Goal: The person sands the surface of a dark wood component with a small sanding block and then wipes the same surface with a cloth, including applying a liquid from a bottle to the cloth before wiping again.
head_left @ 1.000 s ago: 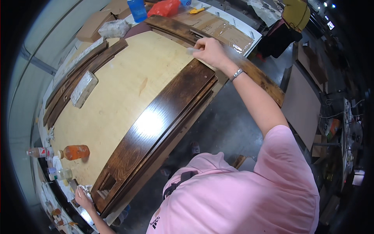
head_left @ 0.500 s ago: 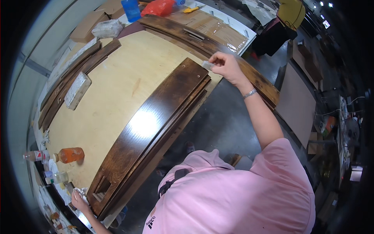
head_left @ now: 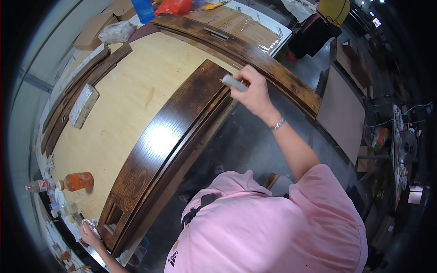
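Note:
My right hand (head_left: 251, 91) is closed around a small light-grey block (head_left: 233, 83), held at the far end of a curved, dark-brown varnished wooden panel (head_left: 182, 107). Small holes show near that end, and the panel's glossy top reflects a bright light. Beside the panel's near-left end, where a rectangular slot (head_left: 114, 218) is cut, my left hand (head_left: 91, 235) has its fingers curled. White crumpled material (head_left: 92, 223) lies against these fingers; what they grip is too small to make out. More dark boards are stacked under the panel.
The panel lies along the edge of a pale plywood table (head_left: 132, 95). Further curved boards (head_left: 255, 59) rest at the far side and at the left (head_left: 86, 77). A wrapped block (head_left: 84, 105), an orange bottle (head_left: 77, 181) and a blue container (head_left: 143, 10) stand around.
My right hand has moved left and slightly nearer, bringing the grey block from beside the panel's far end to over its corner. The left hand stays by the slotted end.

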Demonstrator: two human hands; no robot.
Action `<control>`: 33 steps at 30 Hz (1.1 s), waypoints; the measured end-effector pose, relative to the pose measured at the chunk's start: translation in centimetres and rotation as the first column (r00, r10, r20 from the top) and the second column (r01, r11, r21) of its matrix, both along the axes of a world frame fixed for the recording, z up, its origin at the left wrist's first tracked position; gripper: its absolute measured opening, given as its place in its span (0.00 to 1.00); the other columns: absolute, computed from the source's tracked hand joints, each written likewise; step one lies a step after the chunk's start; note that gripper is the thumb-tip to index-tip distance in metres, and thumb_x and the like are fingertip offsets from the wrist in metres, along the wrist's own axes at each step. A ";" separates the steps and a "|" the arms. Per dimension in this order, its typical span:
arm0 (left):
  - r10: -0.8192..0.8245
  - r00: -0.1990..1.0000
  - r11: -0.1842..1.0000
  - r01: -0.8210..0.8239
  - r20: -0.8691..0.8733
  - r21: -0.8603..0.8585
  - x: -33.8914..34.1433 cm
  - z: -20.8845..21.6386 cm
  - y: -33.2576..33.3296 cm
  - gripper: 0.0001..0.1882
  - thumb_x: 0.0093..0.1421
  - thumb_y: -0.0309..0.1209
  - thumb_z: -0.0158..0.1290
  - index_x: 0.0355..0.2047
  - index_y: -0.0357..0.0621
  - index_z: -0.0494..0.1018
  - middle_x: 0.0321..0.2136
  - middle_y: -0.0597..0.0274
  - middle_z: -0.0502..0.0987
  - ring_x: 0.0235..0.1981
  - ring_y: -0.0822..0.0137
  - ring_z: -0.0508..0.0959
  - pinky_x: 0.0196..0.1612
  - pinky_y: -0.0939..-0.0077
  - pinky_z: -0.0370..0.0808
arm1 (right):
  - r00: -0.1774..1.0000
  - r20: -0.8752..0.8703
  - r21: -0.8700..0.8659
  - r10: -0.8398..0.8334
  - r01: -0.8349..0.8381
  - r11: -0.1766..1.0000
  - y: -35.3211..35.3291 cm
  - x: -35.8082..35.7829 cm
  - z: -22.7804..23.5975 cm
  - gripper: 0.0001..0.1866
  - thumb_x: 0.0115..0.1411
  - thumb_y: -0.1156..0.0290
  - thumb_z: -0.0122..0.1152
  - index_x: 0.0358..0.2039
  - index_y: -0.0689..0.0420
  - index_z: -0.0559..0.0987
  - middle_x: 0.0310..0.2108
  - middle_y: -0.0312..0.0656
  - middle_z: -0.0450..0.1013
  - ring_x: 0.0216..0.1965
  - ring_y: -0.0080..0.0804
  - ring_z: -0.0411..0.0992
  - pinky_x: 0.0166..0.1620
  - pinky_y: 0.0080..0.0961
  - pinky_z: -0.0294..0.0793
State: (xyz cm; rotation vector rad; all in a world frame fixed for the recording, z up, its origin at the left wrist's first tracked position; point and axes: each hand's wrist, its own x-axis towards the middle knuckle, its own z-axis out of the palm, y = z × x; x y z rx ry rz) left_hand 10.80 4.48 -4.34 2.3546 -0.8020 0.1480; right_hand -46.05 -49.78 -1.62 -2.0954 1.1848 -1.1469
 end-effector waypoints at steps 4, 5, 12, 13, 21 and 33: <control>-0.028 0.999 0.996 0.026 0.017 0.088 -0.9 1.0 -1.3 0.20 0.69 0.39 0.49 0.38 0.28 0.75 0.29 0.61 0.77 0.31 0.72 0.71 0.37 0.74 0.70 | 0.998 0.054 -0.054 -0.044 0.047 0.997 0.4 -0.5 -0.2 0.08 0.44 0.73 0.66 0.26 0.59 0.77 0.29 0.41 0.72 0.28 0.38 0.72 0.32 0.29 0.71; -0.033 0.999 0.995 0.033 -0.003 0.090 -1.0 1.1 -1.4 0.20 0.69 0.39 0.49 0.38 0.28 0.75 0.29 0.61 0.77 0.31 0.71 0.71 0.37 0.74 0.69 | 0.988 0.050 -0.074 -0.145 0.148 0.986 -0.1 -0.3 0.3 0.08 0.43 0.74 0.66 0.24 0.60 0.76 0.28 0.42 0.71 0.28 0.40 0.72 0.33 0.31 0.71; -0.050 0.998 0.997 0.048 0.028 0.062 0.0 0.3 -0.6 0.18 0.69 0.38 0.49 0.35 0.30 0.74 0.26 0.61 0.74 0.29 0.71 0.69 0.35 0.74 0.68 | 0.986 0.000 -0.190 0.167 -0.163 0.968 8.3 5.7 -0.1 0.08 0.42 0.76 0.64 0.24 0.57 0.73 0.27 0.43 0.68 0.31 0.45 0.71 0.33 0.38 0.72; -0.035 0.999 0.997 0.034 0.021 0.064 -0.3 0.4 -0.7 0.18 0.69 0.38 0.49 0.35 0.30 0.74 0.26 0.61 0.74 0.29 0.71 0.69 0.35 0.74 0.68 | 0.978 0.007 -0.181 0.208 -0.203 0.962 9.9 6.7 -0.1 0.09 0.41 0.77 0.63 0.24 0.57 0.73 0.27 0.43 0.68 0.31 0.44 0.70 0.33 0.38 0.72; -0.130 0.990 0.991 0.131 0.058 -0.007 -2.1 0.9 -3.0 0.14 0.66 0.33 0.50 0.38 0.32 0.76 0.25 0.65 0.76 0.27 0.74 0.71 0.32 0.74 0.69 | 0.943 -0.028 -0.241 0.331 -0.328 0.914 19.2 13.4 0.0 0.09 0.39 0.78 0.62 0.23 0.58 0.72 0.27 0.43 0.67 0.30 0.44 0.70 0.31 0.37 0.72; -0.549 0.816 0.803 0.575 -0.181 0.156 1.7 7.2 4.9 0.13 0.57 0.35 0.57 0.32 0.36 0.78 0.25 0.51 0.76 0.27 0.55 0.76 0.33 0.67 0.70 | 0.859 -0.136 -0.263 0.494 -0.512 0.818 41.3 28.7 1.3 0.11 0.37 0.78 0.63 0.22 0.58 0.70 0.25 0.42 0.64 0.28 0.42 0.68 0.28 0.35 0.70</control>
